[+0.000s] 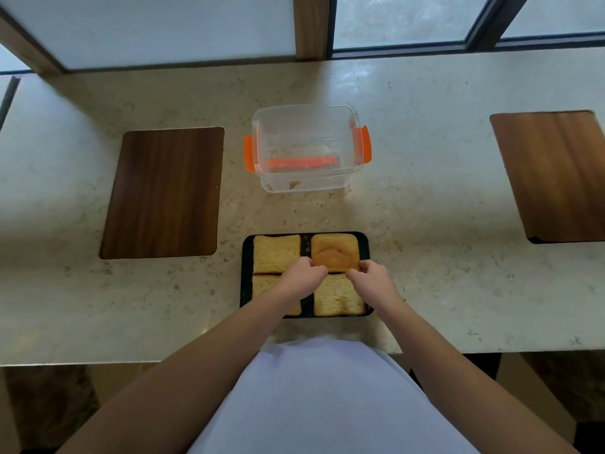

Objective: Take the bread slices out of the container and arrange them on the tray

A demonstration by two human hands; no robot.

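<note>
- Left hand (302, 273) pinching near-left corner of far-right bread slice (334, 252), fingers curled on its edge.
- Right hand (373, 275) pinching near-right corner of same slice; two-handed hold probably to square it into last free quadrant.
- Both forearms reaching in from 6 o'clock, converging over tray (246, 257), wrists low.
- Three other slices flat on tray: far-left slice (276, 253), near-right slice (339, 298), near-left slice (262, 285) partly hidden by left forearm.
- Container (306, 149) at 12 o'clock from tray, well apart, open, only crumbs visible inside.
- Wooden boards at 10 (163, 193) and 2 o'clock (553, 175), unused.
</note>
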